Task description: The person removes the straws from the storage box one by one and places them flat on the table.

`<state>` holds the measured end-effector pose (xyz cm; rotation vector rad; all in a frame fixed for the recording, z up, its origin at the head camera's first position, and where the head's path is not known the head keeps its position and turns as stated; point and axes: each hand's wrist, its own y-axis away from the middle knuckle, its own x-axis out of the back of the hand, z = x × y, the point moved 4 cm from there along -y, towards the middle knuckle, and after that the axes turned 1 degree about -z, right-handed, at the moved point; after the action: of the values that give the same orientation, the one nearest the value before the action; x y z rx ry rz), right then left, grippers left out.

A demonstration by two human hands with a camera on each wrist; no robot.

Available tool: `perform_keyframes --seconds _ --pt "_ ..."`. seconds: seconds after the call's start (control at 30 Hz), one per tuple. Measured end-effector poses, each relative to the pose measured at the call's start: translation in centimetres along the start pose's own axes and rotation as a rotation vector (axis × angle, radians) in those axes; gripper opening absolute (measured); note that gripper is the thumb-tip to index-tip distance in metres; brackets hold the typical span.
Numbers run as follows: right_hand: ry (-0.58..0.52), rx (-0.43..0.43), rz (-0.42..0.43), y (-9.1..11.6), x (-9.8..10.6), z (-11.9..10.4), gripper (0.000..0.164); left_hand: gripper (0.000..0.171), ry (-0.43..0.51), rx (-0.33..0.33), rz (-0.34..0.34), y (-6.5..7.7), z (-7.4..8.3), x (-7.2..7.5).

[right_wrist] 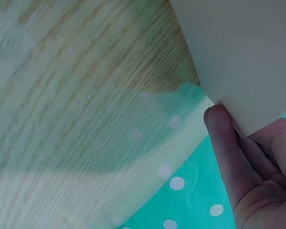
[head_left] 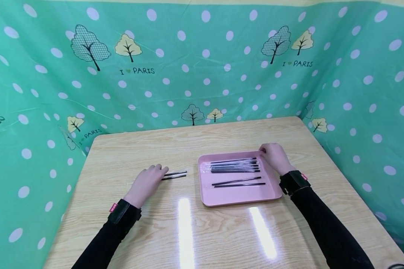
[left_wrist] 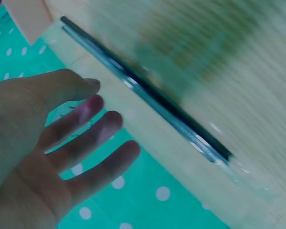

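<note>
A pair of metal chopsticks (head_left: 176,177), seemingly in a clear plastic sleeve, lies on the table left of a pink tray (head_left: 239,198). My left hand (head_left: 148,183) is over their left end in the head view. From the left wrist, thumb and loosely bent fingers (left_wrist: 124,157) show beside the chopsticks, apart from them. My right hand (head_left: 276,157) pinches the tray's far right corner; the right wrist view has its fingers (right_wrist: 221,129) against the tray wall. Inside the tray, several wrapped chopsticks (head_left: 235,171) lie side by side, with two more chopsticks (head_left: 239,185) nearer the front.
The wooden table (head_left: 148,239) carries two bright light reflections in front of the tray. A green dotted cloth (head_left: 205,74) hangs behind and along both sides. Part of a dark cable (head_left: 398,266) shows at the lower right corner.
</note>
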<state>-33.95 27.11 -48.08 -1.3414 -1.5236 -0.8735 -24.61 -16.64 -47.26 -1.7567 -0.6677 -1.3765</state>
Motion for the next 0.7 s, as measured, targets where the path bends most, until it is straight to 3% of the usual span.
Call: perform_keyframes --seconds 0.2,0.4,0.7 --pt "0.002 0.01 0.004 0.0 0.0 0.0 0.014 0.018 0.043 0.012 -0.011 -1.8 1.5 1.4" --pt "-0.002 -0.001 0.005 -0.1 0.2 0.2 0.014 0.025 0.075 -0.003 -0.039 -4.6 4.5 2.9" --pt "-0.009 0.006 0.0 -0.3 0.0 0.3 0.014 0.034 0.097 -0.076 -0.074 -8.2 9.2 3.0"
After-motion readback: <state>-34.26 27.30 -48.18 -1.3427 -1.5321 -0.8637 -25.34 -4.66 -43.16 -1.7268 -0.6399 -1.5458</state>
